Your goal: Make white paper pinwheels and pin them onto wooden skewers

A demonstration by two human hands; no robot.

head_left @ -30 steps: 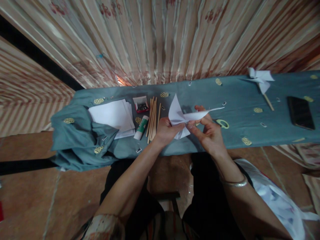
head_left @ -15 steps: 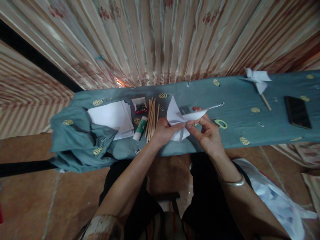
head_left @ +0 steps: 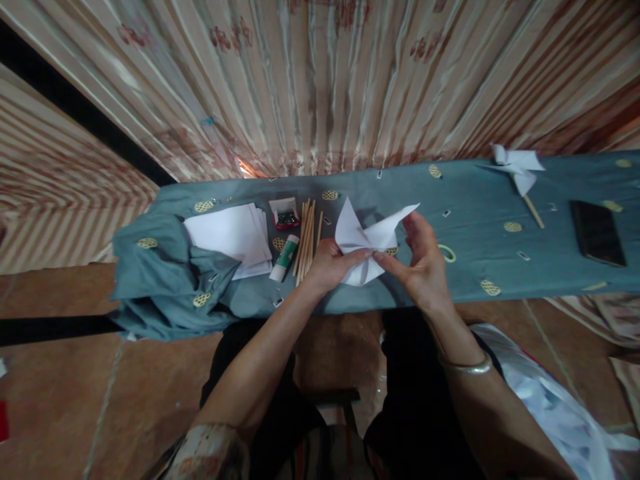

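A white paper pinwheel (head_left: pixel 377 233), partly folded with its points standing up, is held above the cloth-covered table. My left hand (head_left: pixel 333 265) pinches it near the centre, thumb on top and the other fingers hidden beneath. My right hand (head_left: pixel 423 263) presses its thumb at the same centre, while its fingers rise behind the right-hand paper point. Just left of my left hand lie several thin wooden sticks (head_left: pixel 306 240). A green and white glue stick (head_left: pixel 285 259) lies beside them. Behind it stands a small open box (head_left: pixel 285 213) of dark metallic bits.
White paper sheets (head_left: pixel 230 233) lie at the left on the blue-green cloth (head_left: pixel 475 233). Farther right are green scissor handles (head_left: pixel 447 253), partly hidden, a finished pinwheel on a stick (head_left: pixel 520 167) and a black phone (head_left: pixel 597 232). A striped curtain (head_left: pixel 320 87) hangs behind the table.
My right fingers have opened outward and moved up behind the paper's right point, which now stands higher and nearer the centre. My left hand keeps its pinch. The view has shifted slightly.
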